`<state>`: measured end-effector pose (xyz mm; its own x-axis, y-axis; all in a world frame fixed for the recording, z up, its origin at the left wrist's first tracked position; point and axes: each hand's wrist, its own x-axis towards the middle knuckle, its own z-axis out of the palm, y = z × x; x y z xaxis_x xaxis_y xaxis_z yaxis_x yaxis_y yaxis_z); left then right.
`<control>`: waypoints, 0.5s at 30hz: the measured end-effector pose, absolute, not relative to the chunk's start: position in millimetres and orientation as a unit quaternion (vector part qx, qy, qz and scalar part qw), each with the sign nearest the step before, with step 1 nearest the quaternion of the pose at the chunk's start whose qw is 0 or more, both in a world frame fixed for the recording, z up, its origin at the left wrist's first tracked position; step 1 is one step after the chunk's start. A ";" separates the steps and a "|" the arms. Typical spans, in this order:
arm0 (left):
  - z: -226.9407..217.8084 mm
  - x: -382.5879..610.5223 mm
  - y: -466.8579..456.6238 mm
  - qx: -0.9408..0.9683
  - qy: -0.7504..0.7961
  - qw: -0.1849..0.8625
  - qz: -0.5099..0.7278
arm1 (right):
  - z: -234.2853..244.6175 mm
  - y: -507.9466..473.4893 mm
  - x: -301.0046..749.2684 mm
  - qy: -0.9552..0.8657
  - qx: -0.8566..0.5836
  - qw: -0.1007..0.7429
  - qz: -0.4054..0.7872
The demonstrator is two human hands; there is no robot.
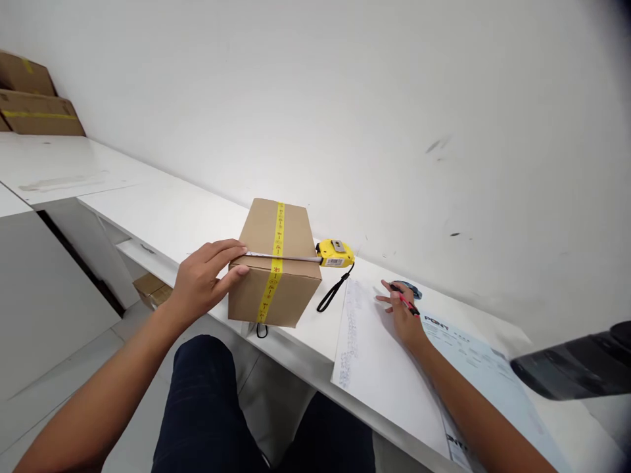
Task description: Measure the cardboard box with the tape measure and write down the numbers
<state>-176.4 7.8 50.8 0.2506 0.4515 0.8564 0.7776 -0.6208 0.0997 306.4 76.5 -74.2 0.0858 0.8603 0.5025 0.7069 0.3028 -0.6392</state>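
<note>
A brown cardboard box [246, 286] sealed with yellow printed tape sits at the shelf's front edge. My left hand [202, 274] is closed on its left top corner, pressing down the blade end of a yellow tape measure [344, 257]. The blade runs straight across the box top, and the case rests against the right side with a black wrist strap hanging from it. Over a white sheet of paper [389, 374], my right hand [407, 323] holds a red and black pen [408, 305]. Small handwriting covers the sheet's left margin.
Light blue printed papers [473, 358] lie under my right forearm. A dark blue object [410, 289] sits behind my right hand. Stacked cartons [42, 115] stand at far left, and another box [152, 289] is below the shelf. A black object [572, 361] juts in from the right.
</note>
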 end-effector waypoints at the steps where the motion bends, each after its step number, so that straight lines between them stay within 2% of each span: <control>1: 51.7 -176.1 8.1 -0.771 -0.403 0.175 -0.461 | -78.1 76.2 305.1 -0.651 -0.580 0.474 0.123; 3: 53.7 -176.0 7.9 -0.772 -0.413 0.180 -0.449 | -83.2 77.2 304.2 -0.617 -0.574 0.508 0.180; 7: 58.0 -177.2 4.1 -0.772 -0.429 0.201 -0.424 | -87.9 81.9 308.6 -0.578 -0.566 0.552 0.202; 15: 59.7 -179.4 1.5 -0.775 -0.458 0.187 -0.394 | -90.1 81.8 312.3 -0.587 -0.573 0.537 0.197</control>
